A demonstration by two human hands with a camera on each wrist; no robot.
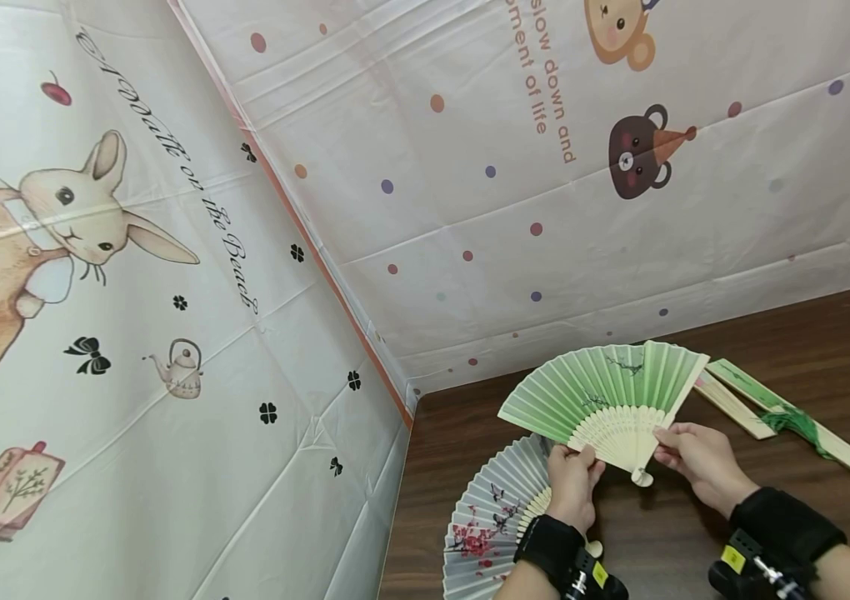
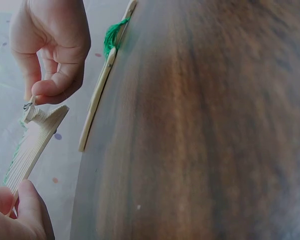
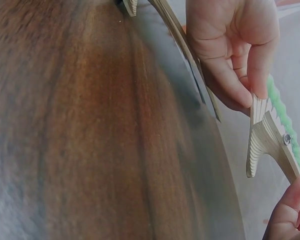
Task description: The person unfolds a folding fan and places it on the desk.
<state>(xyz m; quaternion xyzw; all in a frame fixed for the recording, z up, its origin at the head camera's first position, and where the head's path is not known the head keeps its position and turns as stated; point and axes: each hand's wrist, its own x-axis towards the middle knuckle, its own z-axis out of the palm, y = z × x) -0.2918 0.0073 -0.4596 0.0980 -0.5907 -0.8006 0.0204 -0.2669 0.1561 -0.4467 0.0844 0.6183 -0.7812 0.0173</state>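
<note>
A green folding fan [image 1: 605,383] is spread wide above the table, its pale ribs converging on a rivet at the bottom. My left hand [image 1: 573,483] pinches the ribs at its left edge between thumb and fingers. On the opposite edge, my right hand [image 1: 702,462] pinches the outer rib. The left wrist view shows the fan's ribs [image 2: 27,150] almost edge-on, between the two hands. Below my left hand lies a second open fan [image 1: 485,517], white with pink blossoms, partly hidden by that hand and its wrist strap.
Right of the green fan, a folded fan [image 1: 848,450] with a green tassel [image 1: 792,419] lies on the dark wooden table [image 1: 665,550]. Another folded fan [image 1: 732,406] lies alongside it. Printed cloth walls [image 1: 425,208] stand behind and left of the table.
</note>
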